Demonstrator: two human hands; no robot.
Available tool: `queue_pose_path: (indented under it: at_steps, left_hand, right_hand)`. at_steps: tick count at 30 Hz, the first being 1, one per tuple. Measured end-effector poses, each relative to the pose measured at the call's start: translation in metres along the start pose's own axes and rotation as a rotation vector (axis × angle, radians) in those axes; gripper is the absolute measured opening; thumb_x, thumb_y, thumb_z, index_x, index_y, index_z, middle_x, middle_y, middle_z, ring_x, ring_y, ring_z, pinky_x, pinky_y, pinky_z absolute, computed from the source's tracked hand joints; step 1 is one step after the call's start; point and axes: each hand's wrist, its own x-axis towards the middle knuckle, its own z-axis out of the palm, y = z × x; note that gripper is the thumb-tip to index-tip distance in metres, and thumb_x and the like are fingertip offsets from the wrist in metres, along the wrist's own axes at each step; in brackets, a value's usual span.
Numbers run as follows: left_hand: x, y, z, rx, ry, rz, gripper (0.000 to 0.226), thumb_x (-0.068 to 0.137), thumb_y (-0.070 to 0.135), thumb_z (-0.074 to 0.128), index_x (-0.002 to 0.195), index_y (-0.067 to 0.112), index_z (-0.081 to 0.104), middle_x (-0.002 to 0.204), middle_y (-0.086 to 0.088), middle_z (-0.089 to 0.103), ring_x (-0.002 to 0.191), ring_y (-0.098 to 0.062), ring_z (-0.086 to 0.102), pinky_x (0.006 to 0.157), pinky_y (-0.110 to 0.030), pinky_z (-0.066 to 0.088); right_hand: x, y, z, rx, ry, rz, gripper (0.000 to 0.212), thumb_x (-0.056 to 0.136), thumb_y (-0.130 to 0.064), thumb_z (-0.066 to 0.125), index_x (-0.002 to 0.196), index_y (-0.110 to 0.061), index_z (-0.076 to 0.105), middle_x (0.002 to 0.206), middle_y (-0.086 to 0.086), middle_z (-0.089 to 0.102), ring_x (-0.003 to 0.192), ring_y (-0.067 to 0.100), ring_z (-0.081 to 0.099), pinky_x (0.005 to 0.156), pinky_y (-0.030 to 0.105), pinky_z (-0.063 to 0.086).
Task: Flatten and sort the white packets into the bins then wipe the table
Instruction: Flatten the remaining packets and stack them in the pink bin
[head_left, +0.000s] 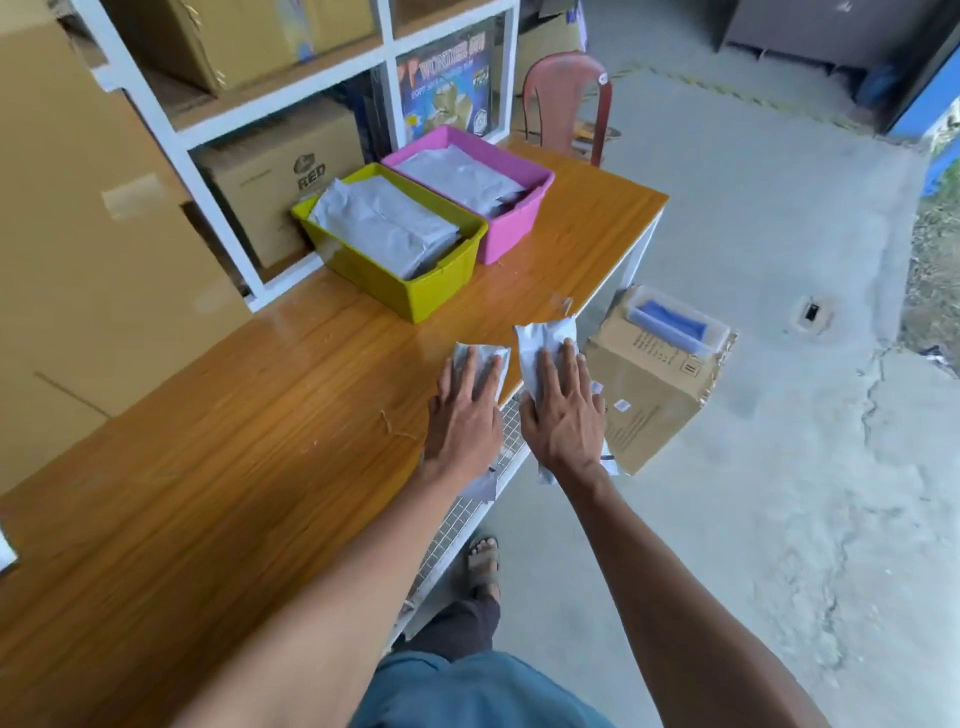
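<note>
Two packets are left on the bench (218, 431), both at its right edge and just beside each other. The left packet (480, 358) lies fully on the wood; the right packet (545, 338) overhangs the edge, and its near end is seen past the wrist, below the bench line. Behind them, well apart, the yellow bin (415, 296) and the pink bin (509, 228) stand touching side by side, and each is already stacked with flattened grey-white packets. Sorting is therefore judged to be far along: only this last pair is seen outside the bins. Flattening of the pair is judged to be the step in hand; dropping them into the bins and wiping the bench are not yet done, and no cloth can be made out on the bench.

As to the grip, nothing is clasped by either hand. The left hand (465, 410) is laid palm down on the left packet, fingers straight and slightly spread, so that the packet is pressed against the wood. The right hand (563, 410) is laid the same way on the right packet, fingers straight and reaching up its length. Whether the right packet is backed by the bench under the palm cannot be told, since that part is covered by the hand.
</note>
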Motion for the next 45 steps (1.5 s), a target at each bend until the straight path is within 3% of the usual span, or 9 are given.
queue_pose_path:
  at_steps: [9,12,17,21,24,29,36,40,45]
  left_hand:
    - [0.152,0.038,0.021,-0.023,0.020,0.048,0.071,0.099,0.027,0.055,0.165,0.027,0.029,0.172,-0.008,0.024,0.154,-0.039,0.025,0.115,-0.057,0.042]
    - [0.206,0.044,0.019,-0.024,0.055,0.055,0.070,0.099,0.028,0.054,0.165,0.025,0.030,0.172,-0.010,0.025,0.155,-0.038,0.024,0.117,-0.056,0.041]
    - [0.274,0.046,0.013,-0.023,0.138,0.024,0.068,0.099,0.031,0.050,0.164,0.021,0.034,0.170,-0.014,0.029,0.154,-0.041,0.025,0.119,-0.056,0.038]
    - [0.324,0.047,0.008,-0.006,0.165,-0.016,0.068,0.100,0.033,0.045,0.165,0.021,0.029,0.172,-0.013,0.023,0.156,-0.038,0.023,0.120,-0.052,0.039]
    - [0.360,0.043,0.003,0.003,0.216,-0.078,0.067,0.099,0.033,0.038,0.164,0.018,0.033,0.170,-0.015,0.027,0.154,-0.038,0.026,0.123,-0.051,0.034]
    - [0.419,0.027,0.002,0.056,0.276,-0.264,0.068,0.096,0.036,0.033,0.160,0.016,0.040,0.167,-0.018,0.031,0.149,-0.042,0.032,0.120,-0.054,0.035]
    - [0.485,0.012,-0.009,0.038,0.281,-0.564,0.066,0.104,0.033,0.046,0.166,0.019,0.027,0.173,-0.018,0.017,0.157,-0.041,0.015,0.128,-0.052,0.019]
    - [0.513,-0.002,-0.009,0.052,0.305,-0.677,0.065,0.106,0.033,0.043,0.167,0.019,0.023,0.174,-0.018,0.013,0.161,-0.036,0.009,0.131,-0.049,0.006]
    - [0.537,-0.019,-0.009,0.045,0.309,-0.800,0.064,0.108,0.037,0.041,0.167,0.021,0.021,0.174,-0.016,0.012,0.161,-0.038,0.008,0.131,-0.051,0.013]
  right_hand:
    - [0.131,0.059,-0.006,-0.034,0.030,0.070,0.069,0.093,-0.042,0.049,0.157,-0.019,0.037,0.170,0.013,0.023,0.154,0.035,0.029,0.092,0.052,0.051]
    - [0.182,0.070,-0.007,-0.009,0.065,0.055,0.070,0.096,-0.041,0.051,0.159,-0.018,0.035,0.171,0.013,0.021,0.155,0.035,0.027,0.098,0.054,0.052]
    - [0.252,0.078,-0.010,-0.022,0.089,0.019,0.070,0.099,-0.045,0.044,0.162,-0.019,0.030,0.173,0.013,0.016,0.158,0.033,0.019,0.117,0.054,0.035]
    - [0.311,0.078,-0.011,-0.012,0.082,-0.005,0.071,0.098,-0.048,0.041,0.163,-0.022,0.029,0.173,0.010,0.015,0.158,0.032,0.018,0.113,0.053,0.038]
    - [0.357,0.076,-0.009,0.020,0.045,-0.036,0.073,0.099,-0.050,0.042,0.164,-0.025,0.023,0.174,0.007,0.010,0.159,0.030,0.016,0.105,0.052,0.043]
    - [0.437,0.066,0.002,0.082,-0.015,-0.177,0.071,0.103,-0.058,0.035,0.165,-0.028,0.018,0.175,0.006,0.007,0.159,0.030,0.015,0.110,0.054,0.040]
    - [0.539,0.040,0.014,0.123,-0.159,-0.380,0.075,0.099,-0.052,0.041,0.165,-0.029,0.016,0.175,0.004,0.003,0.159,0.028,0.013,0.114,0.054,0.034]
    - [0.579,0.025,0.026,0.108,-0.246,-0.496,0.074,0.100,-0.051,0.043,0.165,-0.030,0.015,0.175,0.006,0.006,0.159,0.028,0.015,0.115,0.056,0.036]
    - [0.612,0.010,0.043,0.088,-0.321,-0.584,0.074,0.102,-0.055,0.038,0.165,-0.029,0.011,0.175,0.006,0.004,0.159,0.028,0.012,0.119,0.056,0.033]
